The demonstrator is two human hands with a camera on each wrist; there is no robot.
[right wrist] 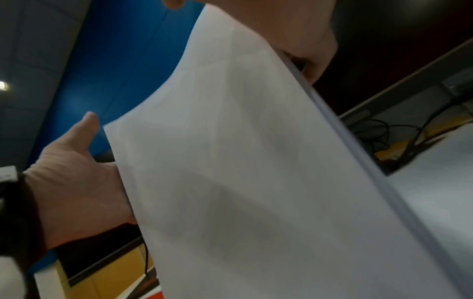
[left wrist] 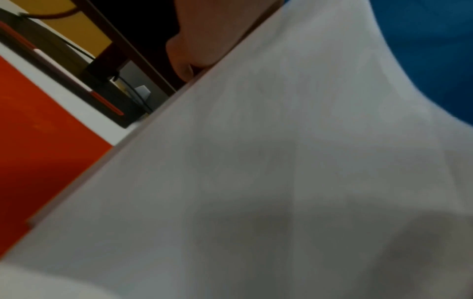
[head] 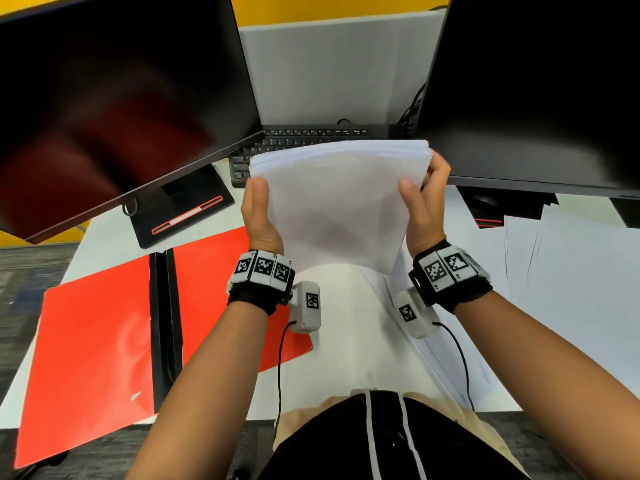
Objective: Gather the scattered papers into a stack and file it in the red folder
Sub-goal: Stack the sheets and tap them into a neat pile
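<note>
I hold a thick stack of white papers (head: 339, 202) upright above the desk, its lower edge off the surface. My left hand (head: 259, 216) cups the stack's left edge, thumb along the front, fingers hidden behind. My right hand (head: 424, 202) grips the right edge, thumb in front and fingers curled round the back. The red folder (head: 93, 341) lies open and flat at the left, black spine in the middle. The wrist views are filled by the stack (left wrist: 256, 161) (right wrist: 243, 161). The right wrist view also shows my left hand (right wrist: 71, 182) and right hand (right wrist: 294, 30).
Several loose white sheets (head: 571, 271) are spread over the desk at the right. Two dark monitors (head: 121, 98) (head: 536, 91) stand at the back with a black keyboard (head: 294, 140) between them. The left monitor's base (head: 183, 209) sits just beyond the folder.
</note>
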